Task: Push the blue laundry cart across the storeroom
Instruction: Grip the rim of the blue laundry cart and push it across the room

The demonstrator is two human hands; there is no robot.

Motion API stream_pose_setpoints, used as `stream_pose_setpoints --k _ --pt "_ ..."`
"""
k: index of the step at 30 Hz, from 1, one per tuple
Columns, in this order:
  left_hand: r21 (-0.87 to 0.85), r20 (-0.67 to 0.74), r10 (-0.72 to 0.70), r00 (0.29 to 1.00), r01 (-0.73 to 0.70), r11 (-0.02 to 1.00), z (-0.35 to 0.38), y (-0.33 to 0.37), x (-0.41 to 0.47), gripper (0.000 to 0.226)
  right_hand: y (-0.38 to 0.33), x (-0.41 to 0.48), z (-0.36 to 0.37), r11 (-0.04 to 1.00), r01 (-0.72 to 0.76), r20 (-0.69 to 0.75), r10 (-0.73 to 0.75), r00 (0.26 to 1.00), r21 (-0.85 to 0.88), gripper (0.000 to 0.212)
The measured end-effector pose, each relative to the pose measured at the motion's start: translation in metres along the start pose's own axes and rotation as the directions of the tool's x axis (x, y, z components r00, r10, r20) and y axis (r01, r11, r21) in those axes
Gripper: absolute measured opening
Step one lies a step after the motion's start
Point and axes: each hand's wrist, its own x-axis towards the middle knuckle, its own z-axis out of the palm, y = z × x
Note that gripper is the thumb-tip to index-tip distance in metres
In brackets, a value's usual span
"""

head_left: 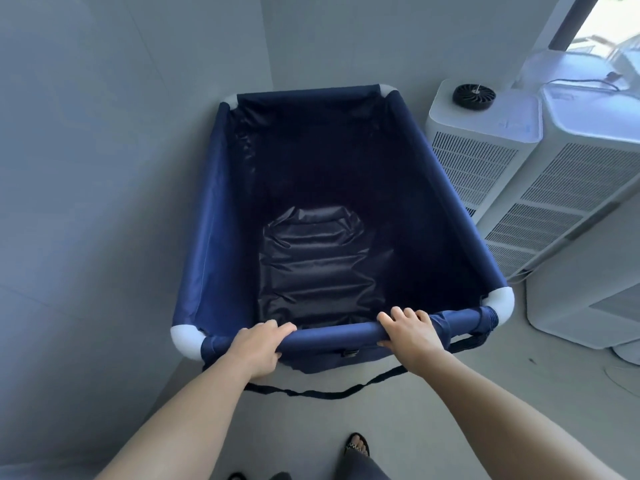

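You have one blue laundry cart (450,188) in front of you, filling the middle of the view, its far end close to the room's corner at 12 o'clock. Four white corner joints (500,306) cap its frame, two near you and two far. Both of your hands are on the near rail (332,332): your left hand (259,348) at 7 o'clock and your right hand (412,334) at 5 o'clock, each with its fingers curled over the top of the bar, grasping it. One black strap (325,393) hangs in a loop below that rail. The dark liner (322,265) inside lies creased at the bottom.

At 2 o'clock stand two tall white slatted units (481,147), just beside the cart's right side; one small black fan (472,95) sits on the nearer one. One sandalled foot (356,445) shows at 6 o'clock.

The floor (311,420) is pale grey and smooth. Plain grey walls (121,133) meet behind the cart, and a bright window (609,22) shows at 1 o'clock.
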Motion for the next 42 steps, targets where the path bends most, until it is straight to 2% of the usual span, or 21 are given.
stream_pose_setpoints --k 4,13,21,26,29,32,37,42 --pt "0.034 0.029 0.04 0.999 -0.041 0.999 -0.006 -0.015 -0.004 0.04 -0.019 -0.003 -0.006 1.0 -0.028 0.049 0.028 0.998 0.008 0.04" --pt "0.087 0.044 0.052 0.998 -0.056 0.995 -0.01 -0.068 -0.026 0.041 -0.084 -0.007 0.003 0.994 -0.1 0.01 0.1 0.995 0.051 0.039" --pt "0.118 0.025 0.063 0.998 -0.065 0.991 -0.002 -0.073 -0.038 0.039 -0.1 -0.024 0.006 0.983 -0.151 0.013 0.151 0.988 0.107 0.041" --pt "0.132 -0.028 -0.004 1.0 0.008 0.991 0.004 -0.063 -0.036 0.045 -0.094 -0.027 0.006 0.973 -0.104 0.001 0.106 0.994 0.205 0.041" --pt "0.027 -0.048 0.013 0.999 -0.012 1.0 0.008 -0.05 -0.032 0.052 -0.08 -0.031 0.007 0.974 -0.032 -0.015 0.037 0.999 0.223 0.04" --pt "-0.031 -0.046 0.02 0.999 -0.022 0.999 0.016 -0.029 -0.032 0.047 -0.064 -0.037 0.011 0.984 -0.019 -0.042 0.027 0.999 0.179 0.042" --pt "0.022 -0.215 -0.062 0.975 0.069 0.997 0.033 -0.018 -0.036 0.043 -0.057 -0.038 0.023 0.993 0.024 -0.094 -0.013 0.995 0.117 0.043" --pt "0.003 -0.354 -0.059 0.933 0.064 0.998 0.038 -0.011 -0.038 0.041 -0.049 -0.032 0.03 0.993 0.081 -0.078 -0.074 0.994 0.089 0.047"
